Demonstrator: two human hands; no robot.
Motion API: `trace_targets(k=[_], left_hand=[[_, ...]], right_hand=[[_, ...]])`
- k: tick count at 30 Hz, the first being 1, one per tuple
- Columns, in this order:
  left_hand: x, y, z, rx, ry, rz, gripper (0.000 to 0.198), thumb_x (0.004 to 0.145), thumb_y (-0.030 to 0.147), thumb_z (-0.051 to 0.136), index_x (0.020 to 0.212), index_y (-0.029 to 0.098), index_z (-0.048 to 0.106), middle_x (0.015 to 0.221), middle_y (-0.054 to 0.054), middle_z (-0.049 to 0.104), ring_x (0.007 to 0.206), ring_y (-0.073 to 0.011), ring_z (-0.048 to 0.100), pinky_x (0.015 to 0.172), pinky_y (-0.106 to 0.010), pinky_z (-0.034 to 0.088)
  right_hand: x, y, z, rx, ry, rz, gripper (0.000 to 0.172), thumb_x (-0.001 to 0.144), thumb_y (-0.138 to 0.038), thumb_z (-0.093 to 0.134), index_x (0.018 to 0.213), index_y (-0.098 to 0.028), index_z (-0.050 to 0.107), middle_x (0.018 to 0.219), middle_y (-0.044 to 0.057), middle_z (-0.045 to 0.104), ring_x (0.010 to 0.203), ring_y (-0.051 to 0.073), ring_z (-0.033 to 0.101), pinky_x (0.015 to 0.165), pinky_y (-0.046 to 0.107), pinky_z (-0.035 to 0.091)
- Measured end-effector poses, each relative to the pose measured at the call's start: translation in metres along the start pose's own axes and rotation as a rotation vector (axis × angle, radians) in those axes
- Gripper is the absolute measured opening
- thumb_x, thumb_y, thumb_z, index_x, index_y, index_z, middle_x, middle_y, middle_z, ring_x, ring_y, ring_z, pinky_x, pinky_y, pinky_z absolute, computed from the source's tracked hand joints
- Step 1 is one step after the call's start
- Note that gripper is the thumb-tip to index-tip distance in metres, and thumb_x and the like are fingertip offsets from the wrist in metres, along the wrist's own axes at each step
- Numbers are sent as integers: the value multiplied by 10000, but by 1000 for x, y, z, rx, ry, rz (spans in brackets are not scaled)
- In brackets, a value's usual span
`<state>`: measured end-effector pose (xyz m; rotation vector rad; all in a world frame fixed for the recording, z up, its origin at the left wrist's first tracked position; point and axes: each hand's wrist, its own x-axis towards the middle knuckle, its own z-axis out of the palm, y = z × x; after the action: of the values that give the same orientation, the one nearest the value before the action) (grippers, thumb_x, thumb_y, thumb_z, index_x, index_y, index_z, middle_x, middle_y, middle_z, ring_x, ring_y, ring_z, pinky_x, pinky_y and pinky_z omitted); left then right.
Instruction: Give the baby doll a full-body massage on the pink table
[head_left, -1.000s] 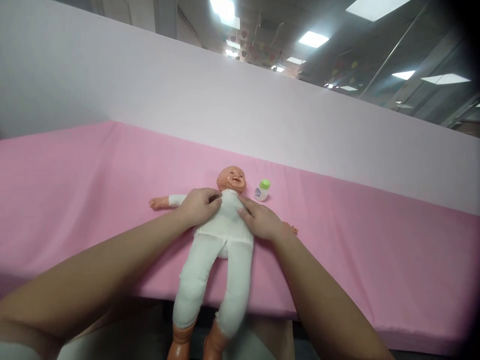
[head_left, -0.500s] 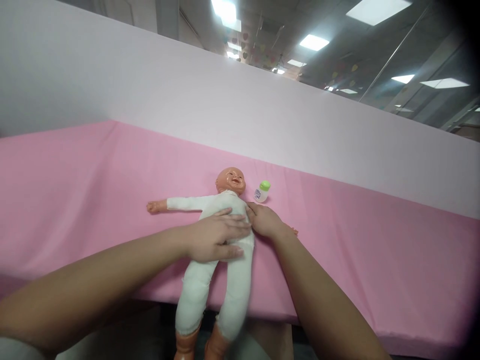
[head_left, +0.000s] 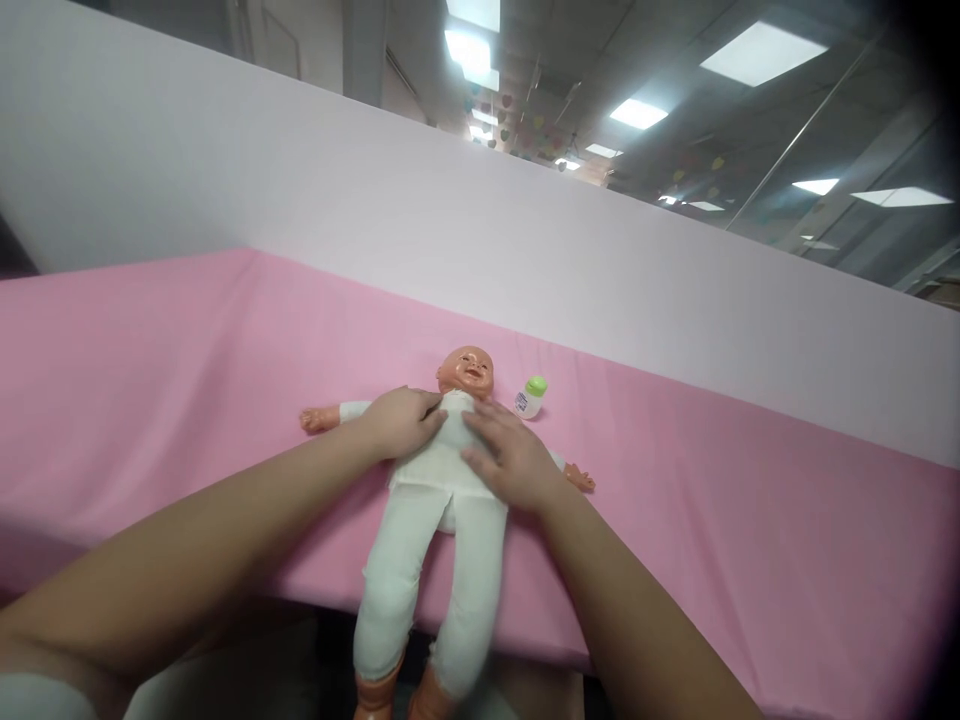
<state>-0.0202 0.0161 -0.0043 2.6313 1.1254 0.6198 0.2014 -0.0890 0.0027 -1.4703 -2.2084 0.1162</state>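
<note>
Hands [head_left: 405,424] [head_left: 519,464] shifted across doll [head_left: 444,470] | apart, unclenched on chest | glossy bald head [head_left: 465,371], white cloth body, supine

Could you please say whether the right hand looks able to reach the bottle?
Probably yes: the right hand is at the doll's chest, near the bottle, with nothing visible in between.

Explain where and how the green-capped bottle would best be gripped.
Probably grip the bottle around its rounded body, below the green cap, coming from the person's right: it appears to stand cap up, with the doll's head to its left and the right hand on its near side.
</note>
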Motion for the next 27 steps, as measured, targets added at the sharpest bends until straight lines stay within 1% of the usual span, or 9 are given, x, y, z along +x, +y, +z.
trace_targets(k=[3,6,8,11,15,19,23,25,27], left_hand=[[4,-12,0,-32,-31,-122,490,982,534,360,848,241,729,876,-96,761,801,-281,682,784,-372,475],[8,-19,2,-73,-56,-156,511,968,566,358,846,250,741,918,-97,769,815,-283,678,752,-356,464],[9,-21,4,-77,-49,-159,515,958,578,365,878,256,758,941,-98,775,837,-289,682,764,-354,469],[10,-23,5,-83,-52,-153,517,951,588,372,934,264,775,973,-88,781,867,-283,691,786,-344,476],[8,-20,4,-95,-75,-150,532,960,599,358,1026,270,770,1034,-82,781,914,-283,698,799,-342,477],[6,-16,4,-102,-54,-135,528,971,596,353,1055,276,765,1056,-74,780,948,-285,701,799,-350,482],[3,-10,4,-213,106,-110,418,938,521,464,1069,259,762,1076,-59,771,963,-263,700,822,-337,509],[-2,-1,3,-292,201,-52,372,907,474,529,1091,243,755,1111,-62,756,988,-258,694,867,-343,521],[-10,14,1,-367,203,76,335,879,421,580,1092,231,755,1080,-68,753,966,-253,694,884,-352,531]], right_hand=[[-9,-29,-4,45,-143,-247,535,978,-507,561,1471,-299,539,1601,35,429,1520,262,323,1262,474,213],[-17,-55,-5,88,-276,-405,513,976,-531,565,1449,-335,552,1551,6,502,1517,242,335,1275,476,136],[-18,-64,-3,95,-324,-436,532,969,-560,568,1455,-347,540,1538,1,518,1513,240,343,1278,483,92],[-15,-61,1,69,-328,-366,584,966,-613,544,1483,-342,510,1576,20,468,1536,261,292,1276,521,58],[-5,-40,0,27,-300,-208,616,990,-659,447,1522,-349,455,1651,19,330,1571,284,185,1268,583,38],[0,-20,-2,8,-247,-72,667,994,-658,433,1567,-320,385,1672,31,274,1576,289,159,1270,570,103],[3,-5,1,24,-127,76,586,1035,-566,391,1547,-284,433,1650,28,334,1544,247,274,1254,463,244],[5,2,2,20,-64,128,529,1058,-504,349,1524,-281,465,1605,25,424,1474,223,406,1205,414,332],[7,10,2,0,-32,173,482,1070,-468,313,1476,-299,511,1486,23,570,1332,218,555,1093,384,433]])
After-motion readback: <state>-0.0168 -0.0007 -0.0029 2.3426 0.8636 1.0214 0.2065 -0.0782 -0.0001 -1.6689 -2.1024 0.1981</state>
